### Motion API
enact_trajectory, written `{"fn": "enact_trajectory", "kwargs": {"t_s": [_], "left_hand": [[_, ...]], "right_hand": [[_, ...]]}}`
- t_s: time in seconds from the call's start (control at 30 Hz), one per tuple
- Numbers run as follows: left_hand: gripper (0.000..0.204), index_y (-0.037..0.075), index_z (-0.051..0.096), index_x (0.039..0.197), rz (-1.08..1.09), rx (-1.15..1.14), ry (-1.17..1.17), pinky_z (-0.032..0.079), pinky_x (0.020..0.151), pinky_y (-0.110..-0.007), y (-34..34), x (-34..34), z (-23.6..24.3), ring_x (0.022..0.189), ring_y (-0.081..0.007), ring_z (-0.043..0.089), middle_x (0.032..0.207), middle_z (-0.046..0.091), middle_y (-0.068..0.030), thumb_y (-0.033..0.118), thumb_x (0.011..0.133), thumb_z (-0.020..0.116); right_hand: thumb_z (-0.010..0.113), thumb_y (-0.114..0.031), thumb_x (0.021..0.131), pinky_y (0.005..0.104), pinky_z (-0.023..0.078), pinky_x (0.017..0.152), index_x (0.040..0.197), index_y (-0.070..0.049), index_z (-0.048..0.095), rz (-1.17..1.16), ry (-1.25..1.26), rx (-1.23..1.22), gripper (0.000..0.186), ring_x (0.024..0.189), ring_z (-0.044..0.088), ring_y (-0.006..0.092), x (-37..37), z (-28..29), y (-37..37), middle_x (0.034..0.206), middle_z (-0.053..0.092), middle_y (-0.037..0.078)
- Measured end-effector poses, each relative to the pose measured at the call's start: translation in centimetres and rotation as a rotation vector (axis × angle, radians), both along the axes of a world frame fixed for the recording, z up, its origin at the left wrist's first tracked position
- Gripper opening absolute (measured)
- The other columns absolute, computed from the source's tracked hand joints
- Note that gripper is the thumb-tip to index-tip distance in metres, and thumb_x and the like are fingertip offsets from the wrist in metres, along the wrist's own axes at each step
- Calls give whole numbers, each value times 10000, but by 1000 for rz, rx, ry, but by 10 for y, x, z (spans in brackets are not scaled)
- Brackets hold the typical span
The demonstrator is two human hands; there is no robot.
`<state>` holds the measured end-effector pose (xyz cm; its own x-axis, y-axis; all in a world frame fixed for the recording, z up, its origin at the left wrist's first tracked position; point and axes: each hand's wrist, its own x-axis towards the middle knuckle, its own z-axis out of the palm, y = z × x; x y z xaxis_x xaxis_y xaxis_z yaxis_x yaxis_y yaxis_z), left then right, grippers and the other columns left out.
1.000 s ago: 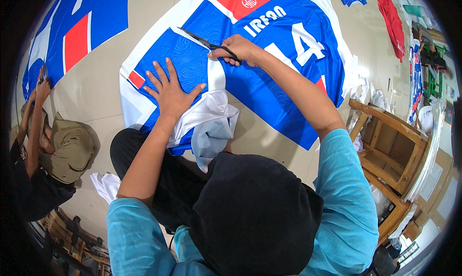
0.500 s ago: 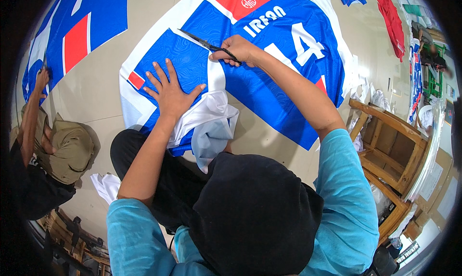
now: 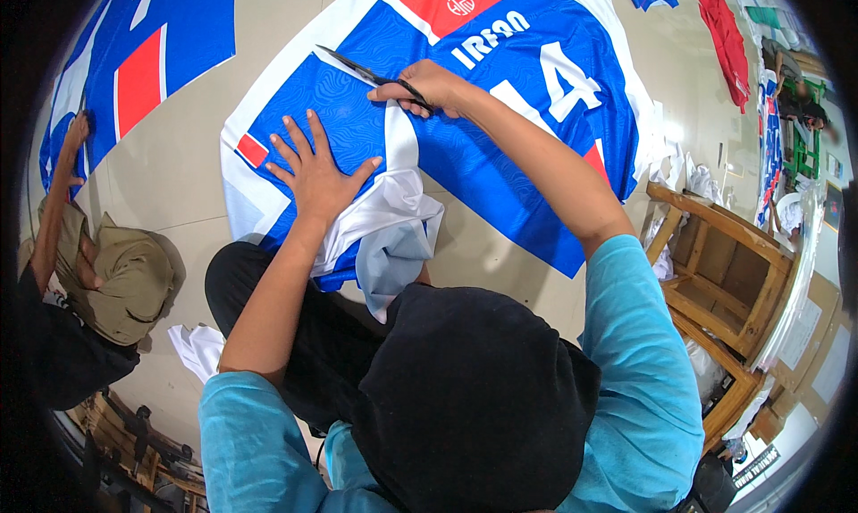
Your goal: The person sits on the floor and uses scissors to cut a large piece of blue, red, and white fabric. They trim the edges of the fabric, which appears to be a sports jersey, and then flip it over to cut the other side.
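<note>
Blue printed fabric (image 3: 500,169) with white edging, a red block and white lettering lies spread on the floor in front of me. My right hand (image 3: 424,88) grips a pair of black-handled scissors (image 3: 359,71), whose blades point to the far left along the border between a blue panel and its white edge. Spread flat on that blue panel, my left hand (image 3: 320,169) has its fingers apart and holds nothing. Beside its thumb, a loose white strip (image 3: 402,142) hangs down into a bunched white and pale grey fold (image 3: 393,249) near my leg.
At the left, another person's hand (image 3: 79,129) works on a similar blue and red fabric (image 3: 197,44). A wooden frame (image 3: 724,272) stands at the right, with white scraps (image 3: 706,182) behind it. A red garment (image 3: 722,44) lies at the far right.
My right hand and the scissors have moved slightly left and away from me along the white edge. My left hand stays in place. The other person's hand has shifted a little.
</note>
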<state>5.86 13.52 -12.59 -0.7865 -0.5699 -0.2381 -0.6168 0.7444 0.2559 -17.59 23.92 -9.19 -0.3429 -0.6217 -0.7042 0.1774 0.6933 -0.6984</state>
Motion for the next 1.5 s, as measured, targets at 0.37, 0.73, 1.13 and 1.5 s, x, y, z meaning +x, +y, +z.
{"fn": "enact_trajectory", "kwargs": {"t_s": [0.37,0.73,1.13,1.5], "left_hand": [[1349,93,56,1658,11,7,55,-11,1090,-822,0,1,-1,1503,-613,-98,1679,-48,-328,796,722,727],[1348,101,42,1659,6,5,45,-19,1082,-830,-2,3,-4,1501,-612,-111,1680,-58,-323,803,725,716],[699,32,421,1495,-246,154,66,371,1076,-611,-8,3,32,1372,-533,382,1495,411,-300,340,917,665],[302,-49,678,1129,-862,467,-842,540,931,-495,-12,80,97,1078,-441,668,1109,702,-279,34,854,585]], "right_hand": [[879,-459,770,243,366,412,621,-106,594,-2,-11,-15,478,425,483,87,4,2,-18,545,545,11],[922,-418,718,240,370,419,631,-82,617,-52,-35,-30,462,453,497,98,2,4,-43,571,557,19],[871,-400,811,250,459,454,766,-22,642,-349,67,-310,445,484,558,111,36,-1,-54,653,633,51],[883,-364,768,413,495,598,780,-20,592,-469,753,109,451,616,623,308,200,-9,221,695,640,157]]}}
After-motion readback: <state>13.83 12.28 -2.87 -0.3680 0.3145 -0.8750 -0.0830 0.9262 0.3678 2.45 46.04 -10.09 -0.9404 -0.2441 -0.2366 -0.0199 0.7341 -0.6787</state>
